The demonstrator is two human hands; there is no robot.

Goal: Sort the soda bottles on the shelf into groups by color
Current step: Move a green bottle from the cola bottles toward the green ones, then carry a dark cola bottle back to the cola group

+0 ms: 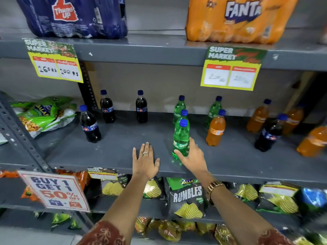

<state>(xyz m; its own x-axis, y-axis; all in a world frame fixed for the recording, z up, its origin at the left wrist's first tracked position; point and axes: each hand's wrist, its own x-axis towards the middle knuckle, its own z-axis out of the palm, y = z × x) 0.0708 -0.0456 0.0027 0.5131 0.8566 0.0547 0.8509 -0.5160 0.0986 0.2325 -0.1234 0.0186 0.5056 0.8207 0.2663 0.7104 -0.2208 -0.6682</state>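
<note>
Right hand point(192, 157) is wrapped around the base of the front green bottle point(180, 138), thumb on the near-left side and fingers curling round the far right, so it's gripping low where the bottle is widest. Left hand point(146, 160) lies flat on the grey shelf point(113, 156) just to the left of that grip, fingers spread and holding nothing, most likely a brace while the other arm works.

Directly behind the gripped bottle stand two more green ones, second green point(182, 115) and third green point(179, 105), lined up almost in a file, and a fourth green bottle point(214, 110) sits farther back and to the right. So the greens are nearly gathered; this front one looks like it's being nudged into line with its group.

Off to the left of the flat hand, three dark cola bottles point(90, 124) stand loosely together. Right of the gripping hand it's mixed: an orange bottle point(215, 129) stands close by, then a stray dark bottle point(269, 134) planted among more orange bottles point(258, 117) at the far right.

That stray cola is the obvious misfit, I'd say. It belongs with the dark trio on the far left, and the near orange one should shift right to join its own.
</note>
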